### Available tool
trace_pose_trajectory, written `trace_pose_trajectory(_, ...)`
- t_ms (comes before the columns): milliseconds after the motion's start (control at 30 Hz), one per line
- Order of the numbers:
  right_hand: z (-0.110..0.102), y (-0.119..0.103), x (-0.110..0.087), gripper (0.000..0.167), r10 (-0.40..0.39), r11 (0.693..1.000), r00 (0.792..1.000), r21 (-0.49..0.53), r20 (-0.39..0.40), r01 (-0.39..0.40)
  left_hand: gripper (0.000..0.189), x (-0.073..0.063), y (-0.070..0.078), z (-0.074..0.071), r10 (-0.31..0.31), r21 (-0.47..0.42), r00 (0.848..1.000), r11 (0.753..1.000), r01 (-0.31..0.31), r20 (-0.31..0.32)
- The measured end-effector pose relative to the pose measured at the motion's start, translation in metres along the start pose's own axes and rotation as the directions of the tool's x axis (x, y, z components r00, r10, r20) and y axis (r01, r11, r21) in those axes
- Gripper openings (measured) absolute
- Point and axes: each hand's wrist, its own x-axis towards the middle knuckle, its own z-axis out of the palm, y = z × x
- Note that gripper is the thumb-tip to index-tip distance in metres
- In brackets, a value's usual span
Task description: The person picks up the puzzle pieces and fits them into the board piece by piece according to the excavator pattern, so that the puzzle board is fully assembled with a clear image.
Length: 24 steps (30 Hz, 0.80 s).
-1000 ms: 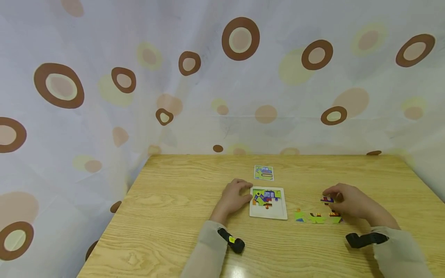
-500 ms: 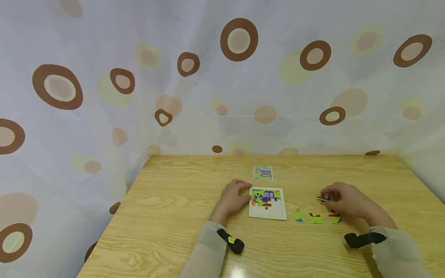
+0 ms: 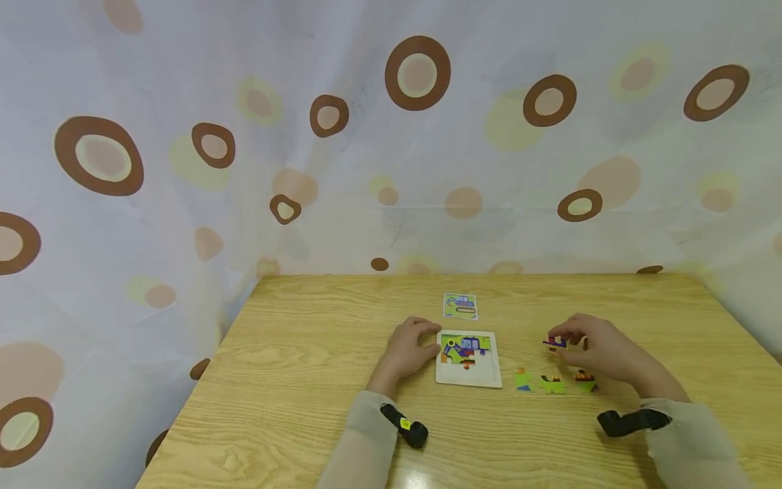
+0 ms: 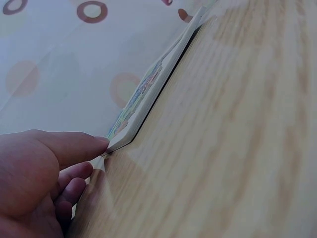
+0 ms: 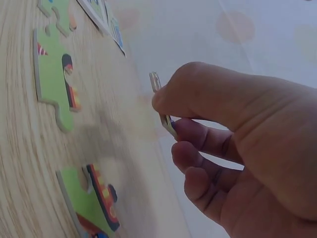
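My right hand (image 3: 601,346) pinches a purple and red jigsaw piece (image 3: 554,344) between thumb and fingers, above the wood. In the right wrist view the piece (image 5: 155,81) shows edge-on, past the thumb tip. My left hand (image 3: 411,348) rests at the left side of a white puzzle tray (image 3: 470,377), its thumb tip touching the rim in the left wrist view. Joined pieces forming part of a digger picture (image 3: 466,345) fill the tray's upper part. Three loose pieces lie right of the tray: a green and blue one (image 3: 523,380), a green one (image 3: 553,386) and another (image 3: 585,382) below my right hand.
A small picture card (image 3: 460,306) with a digger on it lies behind the tray. Everything stands on a wooden table (image 3: 293,380). A spotted cloth (image 3: 342,170) hangs along the back and the left side.
My right hand, with the jigsaw piece in it, has moved left and slightly back, away from the loose pieces. The left hand keeps its place at the tray.
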Motion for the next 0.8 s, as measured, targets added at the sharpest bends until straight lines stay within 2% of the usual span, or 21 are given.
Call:
trace_pose_trajectory(233,0.003,-0.011,0.005,0.029,-0.053,0.999,0.999,-0.011,-0.008,0.052,0.035,0.0,-0.002,0.0,0.004,0.003,1.0,1.0,-0.004,0.0)
trace_pose_trajectory(800,0.008,-0.037,0.023,0.023,-0.093,0.995,0.996,0.024,-0.001,0.093,0.035,0.0,-0.001,0.0,0.001,-0.009,1.0,1.0,-0.002,-0.008)
